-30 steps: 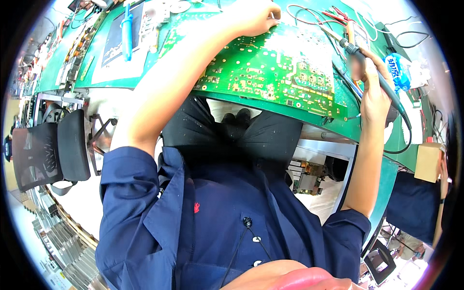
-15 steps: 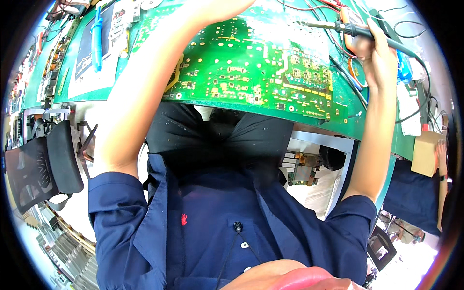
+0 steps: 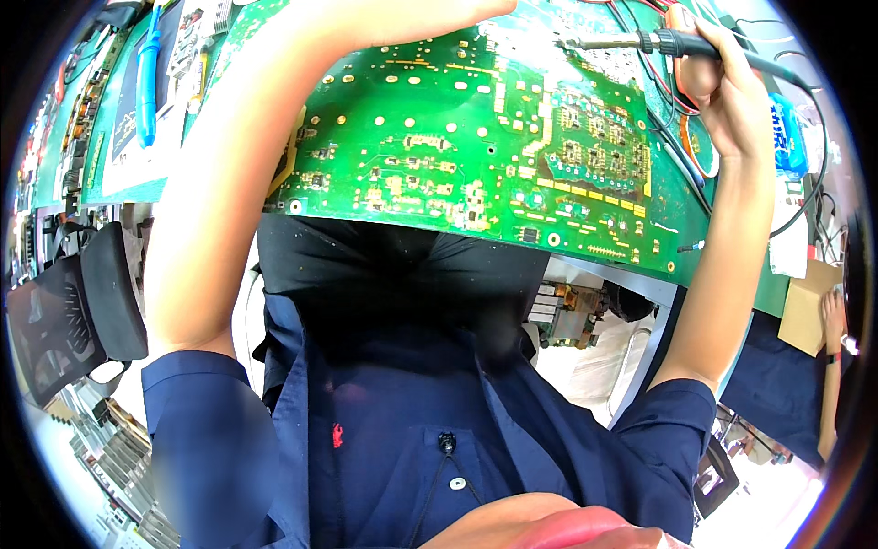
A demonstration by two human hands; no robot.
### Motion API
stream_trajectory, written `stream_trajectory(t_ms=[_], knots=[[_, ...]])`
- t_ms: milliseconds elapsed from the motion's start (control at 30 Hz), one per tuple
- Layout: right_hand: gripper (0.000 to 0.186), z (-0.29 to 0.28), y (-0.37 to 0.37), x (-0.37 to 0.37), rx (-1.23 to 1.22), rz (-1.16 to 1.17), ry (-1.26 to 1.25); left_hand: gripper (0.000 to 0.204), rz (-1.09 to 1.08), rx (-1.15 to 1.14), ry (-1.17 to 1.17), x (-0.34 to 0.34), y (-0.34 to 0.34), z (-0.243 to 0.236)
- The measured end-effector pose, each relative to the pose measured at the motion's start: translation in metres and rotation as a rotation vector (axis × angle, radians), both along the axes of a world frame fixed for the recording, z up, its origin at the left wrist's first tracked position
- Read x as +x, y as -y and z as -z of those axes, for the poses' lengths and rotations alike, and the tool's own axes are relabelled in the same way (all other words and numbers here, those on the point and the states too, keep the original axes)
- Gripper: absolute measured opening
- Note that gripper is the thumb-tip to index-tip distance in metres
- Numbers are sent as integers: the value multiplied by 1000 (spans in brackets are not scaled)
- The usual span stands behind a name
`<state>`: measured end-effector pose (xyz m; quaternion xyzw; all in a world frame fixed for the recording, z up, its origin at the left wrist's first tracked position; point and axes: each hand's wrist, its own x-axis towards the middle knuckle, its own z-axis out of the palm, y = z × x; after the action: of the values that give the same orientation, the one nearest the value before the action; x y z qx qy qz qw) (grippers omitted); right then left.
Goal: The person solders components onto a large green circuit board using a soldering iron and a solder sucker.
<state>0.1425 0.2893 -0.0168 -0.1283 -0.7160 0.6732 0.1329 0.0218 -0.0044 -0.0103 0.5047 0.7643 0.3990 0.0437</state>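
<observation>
A large green circuit board (image 3: 439, 128) with many small parts lies at the near edge of a green bench, over my lap. My right hand (image 3: 736, 101) is closed round the dark handle of a soldering iron (image 3: 631, 40), held level above the board's right side. Its metal tip points left, over a brightly glaring patch of the board. My left hand (image 3: 439, 20) reaches across the board's far part, fingers pointing right toward that tip. The upper edge cuts off most of this hand, so whether it grips anything is hidden.
A blue tool, perhaps a desoldering pump (image 3: 149, 82), lies on a sheet at the left. Cables and an orange-edged device (image 3: 681, 18) crowd the right, beside a blue package (image 3: 788, 137). A black chair (image 3: 110, 293) stands left. At far right, another person's hand (image 3: 832, 316) touches a cardboard piece (image 3: 809, 311).
The board now appears larger and lower in view, and the blue tool has shifted left. My left hand sits slightly further right. The soldering iron keeps nearly the same place.
</observation>
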Motion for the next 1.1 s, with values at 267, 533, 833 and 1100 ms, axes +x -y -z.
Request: stream_trajectory(t_ms=[267, 533, 833, 1100], knots=[[27, -14, 26, -24, 3, 13, 68, 12, 19, 0, 49, 1, -1, 1], [26, 1, 13, -26, -101, -50, -16, 11, 33, -4, -122, 7, -1, 0], [28, -8, 21, -22, -27, -45, -43, 12, -17, -48, -243, 13, 0, 0], [29, -9, 18, -24, 45, -79, -70, 12, 9, -27, -125, 6, 2, 1]])
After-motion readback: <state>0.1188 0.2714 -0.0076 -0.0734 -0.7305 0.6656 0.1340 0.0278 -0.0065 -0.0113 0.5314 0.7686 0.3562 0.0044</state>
